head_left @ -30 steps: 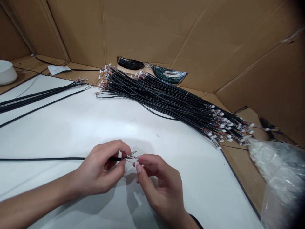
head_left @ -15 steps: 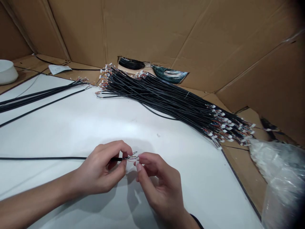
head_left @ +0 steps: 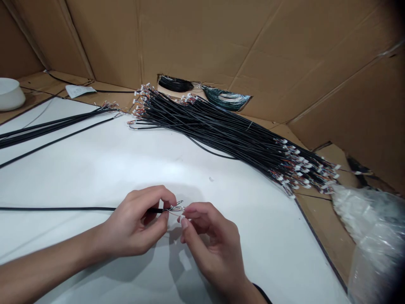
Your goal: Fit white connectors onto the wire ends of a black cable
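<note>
A black cable (head_left: 63, 209) runs in from the left edge, low over the white work surface (head_left: 152, 164). My left hand (head_left: 139, 223) pinches it close to its stripped end, where thin wires (head_left: 177, 208) fan out to the right. Opposite, my right hand (head_left: 215, 245) is closed, thumb and fingers around a small white connector (head_left: 181, 218) beside the wire tips. One thin wire reaches from the cable end toward that connector; whether it sits inside cannot be made out.
A large bundle of black cables (head_left: 209, 126) with white connectors lies across the back. More cables (head_left: 57, 126) lie at left, near a white bowl (head_left: 11, 95) and a paper slip (head_left: 79, 90). A clear plastic bag (head_left: 373, 236) is at right. Cardboard walls (head_left: 202, 38) stand behind.
The white connector in my right hand has tilted slightly and shows more at the fingertips. Both hands stay in nearly the same place; the view has shifted a little.
</note>
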Demonstrator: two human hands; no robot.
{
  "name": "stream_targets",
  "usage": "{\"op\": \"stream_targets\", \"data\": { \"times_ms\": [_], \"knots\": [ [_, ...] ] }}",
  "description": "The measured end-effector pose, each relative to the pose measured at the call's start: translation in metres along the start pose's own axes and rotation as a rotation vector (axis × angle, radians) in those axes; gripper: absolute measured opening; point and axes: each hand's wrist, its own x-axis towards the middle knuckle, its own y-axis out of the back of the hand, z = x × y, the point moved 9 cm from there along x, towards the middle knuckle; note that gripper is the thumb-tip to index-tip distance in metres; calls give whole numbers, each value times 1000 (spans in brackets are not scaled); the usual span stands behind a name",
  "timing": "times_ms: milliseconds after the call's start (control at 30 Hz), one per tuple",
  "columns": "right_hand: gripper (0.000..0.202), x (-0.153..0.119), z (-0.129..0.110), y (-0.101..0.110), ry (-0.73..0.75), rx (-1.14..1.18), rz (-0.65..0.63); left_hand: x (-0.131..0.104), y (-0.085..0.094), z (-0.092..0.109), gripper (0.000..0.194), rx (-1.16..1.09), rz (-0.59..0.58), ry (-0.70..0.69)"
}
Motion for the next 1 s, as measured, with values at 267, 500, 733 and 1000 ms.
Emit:
{"op": "stream_targets", "data": {
  "times_ms": [267, 500, 733, 1000],
  "knots": [
    [6, -3, 14, 0, -98, 91, -8, -1, 0, -1, 19, -1, 2, 2],
    [7, 0, -3, 1, 21, -17, 15, 0, 0, -2, 18, -2, -2, 7],
    [7, 1, -1, 2, -1, -20, 17, -1, -1, -3, 18, -7, -7, 21],
    [6, -3, 17, 2, -158, 123, 44, 0, -1, -1, 18, 14, -7, 6]
  ]
}}
